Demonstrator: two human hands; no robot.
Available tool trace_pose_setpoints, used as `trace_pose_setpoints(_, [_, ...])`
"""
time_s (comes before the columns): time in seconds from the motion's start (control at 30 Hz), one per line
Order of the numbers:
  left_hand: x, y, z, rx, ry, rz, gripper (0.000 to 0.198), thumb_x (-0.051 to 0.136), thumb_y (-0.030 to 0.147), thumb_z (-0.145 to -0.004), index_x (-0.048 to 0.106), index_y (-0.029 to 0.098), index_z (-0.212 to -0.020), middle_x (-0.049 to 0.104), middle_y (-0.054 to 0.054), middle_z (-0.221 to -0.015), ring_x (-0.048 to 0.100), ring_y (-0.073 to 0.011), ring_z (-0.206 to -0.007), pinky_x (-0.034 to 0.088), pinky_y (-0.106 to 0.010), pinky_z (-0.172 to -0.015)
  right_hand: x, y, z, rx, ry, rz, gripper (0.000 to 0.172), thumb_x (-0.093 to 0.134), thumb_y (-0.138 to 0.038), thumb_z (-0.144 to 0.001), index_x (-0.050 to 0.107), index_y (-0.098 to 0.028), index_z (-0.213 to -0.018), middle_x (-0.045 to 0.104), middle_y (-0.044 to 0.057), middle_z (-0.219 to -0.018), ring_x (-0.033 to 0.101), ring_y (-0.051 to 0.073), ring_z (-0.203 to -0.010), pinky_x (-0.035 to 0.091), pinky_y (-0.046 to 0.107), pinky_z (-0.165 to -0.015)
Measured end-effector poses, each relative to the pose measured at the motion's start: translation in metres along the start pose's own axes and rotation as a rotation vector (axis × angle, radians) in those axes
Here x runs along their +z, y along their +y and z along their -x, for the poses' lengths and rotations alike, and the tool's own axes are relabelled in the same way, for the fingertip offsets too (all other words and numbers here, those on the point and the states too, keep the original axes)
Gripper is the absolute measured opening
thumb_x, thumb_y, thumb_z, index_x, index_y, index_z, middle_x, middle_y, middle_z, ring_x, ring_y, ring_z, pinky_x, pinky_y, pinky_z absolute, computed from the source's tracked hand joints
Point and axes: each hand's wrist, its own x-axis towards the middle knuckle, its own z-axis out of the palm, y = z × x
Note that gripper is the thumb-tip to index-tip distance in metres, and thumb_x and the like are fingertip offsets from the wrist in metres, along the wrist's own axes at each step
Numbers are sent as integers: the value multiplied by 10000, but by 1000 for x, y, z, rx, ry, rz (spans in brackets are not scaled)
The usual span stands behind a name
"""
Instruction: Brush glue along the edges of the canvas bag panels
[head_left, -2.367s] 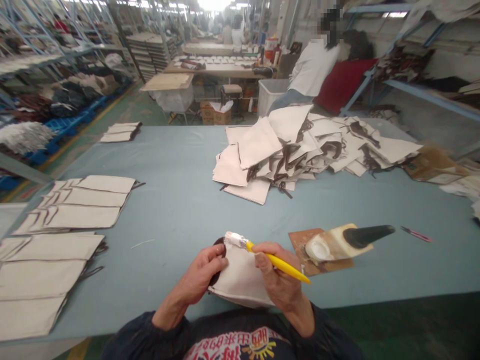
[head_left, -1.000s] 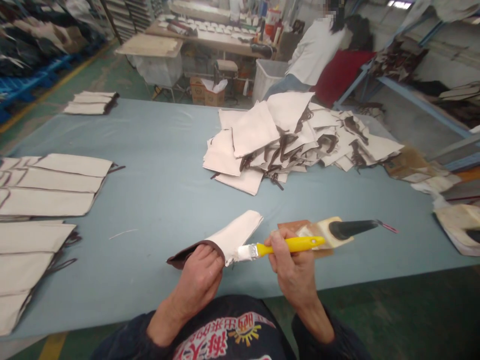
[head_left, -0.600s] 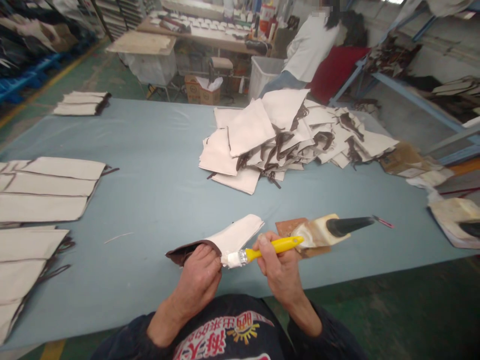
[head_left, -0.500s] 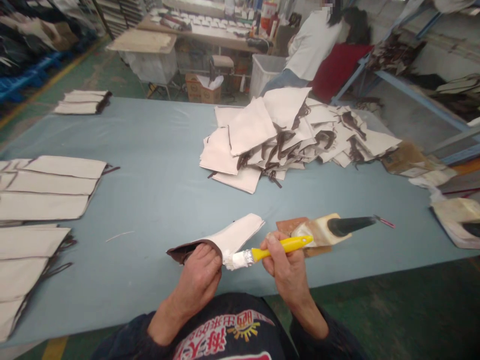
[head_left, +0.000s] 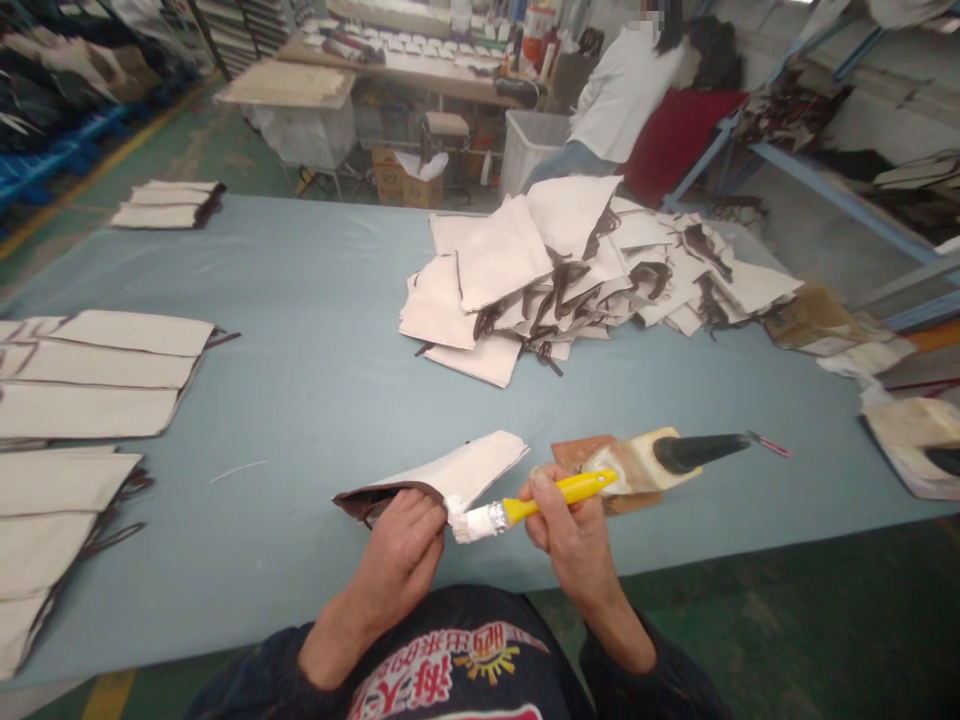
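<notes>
My left hand (head_left: 401, 555) grips the dark-trimmed open end of a cream cloth bag (head_left: 465, 468) that lies across the near edge of the blue-grey table (head_left: 322, 380). My right hand (head_left: 566, 535) is closed on a yellow-handled brush (head_left: 536, 500), whose white, glue-laden bristles touch the bag's edge beside my left fingers. Just right of the brush, a glue bottle (head_left: 660, 458) with a black tip lies on a brown board (head_left: 581, 452).
A large heap of cream bags (head_left: 585, 270) with dark cords covers the far right of the table. Flat bags (head_left: 90, 390) lie in rows at the left, and a small stack (head_left: 165, 204) sits at the far left corner. A person in white (head_left: 622, 95) works behind.
The bag went from held up at my chest to lying out across the table. The brush now points left at its dark-trimmed edge, making small strokes in the last half second.
</notes>
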Motion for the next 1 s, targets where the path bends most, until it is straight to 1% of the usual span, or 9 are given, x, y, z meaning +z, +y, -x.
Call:
trace_pose_setpoints(0.07, [-1, 1, 0, -123, -16, 94, 232, 413, 111, -990, 543, 194, -818, 613, -36, -766, 546, -177, -724, 414, -296, -670, -3, 0, 1, 1, -28, -27, 562, 651, -730, -844, 560, -200, -684, 301, -119, -419, 255, 50, -364, 208, 184, -363])
trace_pose_setpoints(0.17, [-9, 4, -6, -363, -64, 250, 252, 432, 225, -1006, 576, 187, -803, 610, -11, -736, 549, -150, -667, 404, -274, -637, -9, 3, 3, -46, 14, -53, 515, 634, -677, -892, 563, -201, -709, 308, -117, -432, 268, 54, -372, 222, 185, -375])
trace_pose_setpoints(0.33, [-31, 13, -27, -605, -78, 499, 255, 505, 355, -935, 624, 174, -800, 565, 8, -711, 494, -142, -650, 386, -252, -588, -11, 10, 4, -246, 79, -42, 409, 594, -540, -981, 596, -200, -753, 388, -94, -450, 334, 67, -383, 256, 190, -387])
trace_pose_setpoints(0.5, [-37, 23, -36, -734, -149, 835, 256, 606, 405, -886, 680, 161, -885, 633, -8, -761, 524, -140, -670, 419, -235, -600, 5, 18, -2, -472, 68, 44, 326, 572, -437, -1014, 644, -203, -799, 474, -69, -494, 425, 94, -412, 345, 215, -421])
trace_pose_setpoints(0.6, [-35, 25, -33, -816, -143, 970, 296, 689, 427, -848, 720, 160, -973, 691, -22, -777, 570, -145, -681, 444, -229, -615, 11, 21, -6, -604, 53, 117, 272, 578, -393, -1015, 656, -210, -829, 536, -53, -546, 485, 109, -458, 404, 236, -469])
trace_pose_setpoints(0.7, [-33, 25, -28, -863, -144, 1088, 341, 739, 421, -823, 738, 163, -1046, 733, -34, -796, 614, -150, -688, 479, -234, -653, 10, 18, -9, -709, 129, 142, 232, 526, -360, -1039, 662, -225, -907, 592, -44, -596, 551, 123, -502, 460, 245, -505])
trace_pose_setpoints(0.8, [-33, 27, -28, -877, -138, 1145, 386, 767, 420, -805, 745, 158, -1088, 749, -42, -803, 627, -147, -678, 476, -222, -638, 7, 18, -13, -767, 188, 344, 157, 532, -284, -1029, 679, -230, -1044, 702, 0, -757, 664, 151, -649, 547, 276, -635])
trace_pose_setpoints(0.87, [-34, 26, -30, -885, -135, 1159, 408, 787, 415, -784, 750, 152, -1094, 757, -47, -814, 628, -143, -673, 463, -209, -612, 9, 22, -17, -772, 135, 493, 166, 540, -247, -1018, 684, -222, -1095, 753, 46, -910, 718, 178, -801, 572, 298, -741])
trace_pose_setpoints(1.0, [-34, 13, -33, -861, -172, 1142, 452, 790, 459, -778, 762, 154, -1111, 777, -63, -866, 650, -154, -694, 484, -223, -633, 16, 30, -24, -736, 95, 561, 206, 505, -272, -1028, 700, -209, -1044, 766, 75, -945, 730, 199, -857, 567, 300, -758])
